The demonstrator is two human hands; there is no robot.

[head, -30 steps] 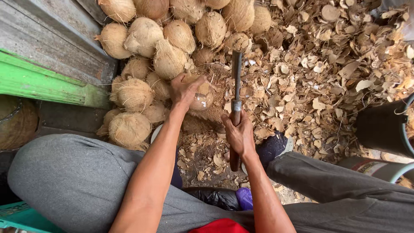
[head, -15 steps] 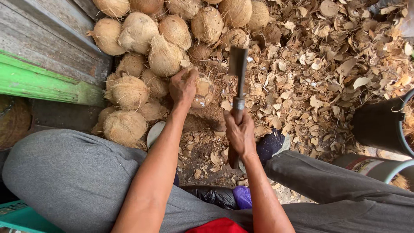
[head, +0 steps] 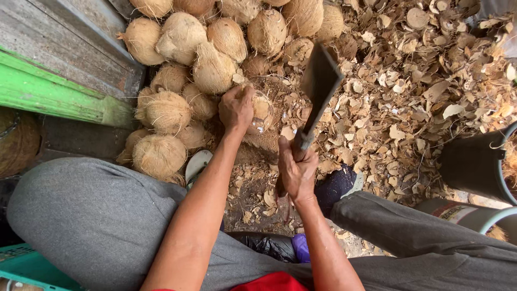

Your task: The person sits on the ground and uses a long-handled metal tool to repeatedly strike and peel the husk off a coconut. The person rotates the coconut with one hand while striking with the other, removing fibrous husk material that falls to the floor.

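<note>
My left hand [head: 236, 108] grips a partly peeled coconut [head: 262, 112] and holds it down against a worn, husk-covered block in front of me. Its pale shell shows on the right side of my fingers. My right hand [head: 295, 171] is closed around the handle of a broad dark cleaver [head: 319, 85]. The blade is raised and tilted, its flat side toward me, just right of the coconut and not touching it.
A pile of several hairy brown coconuts [head: 186, 64] lies at the upper left against a grey and green wooden wall [head: 59, 91]. Shell chips [head: 425, 81] cover the ground to the right. A black bucket [head: 474, 164] stands at the right edge. My grey-trousered knees spread on either side.
The cleaver blade has swung from edge-on and upright to tilted with its flat side showing. My left hand stays on the coconut.
</note>
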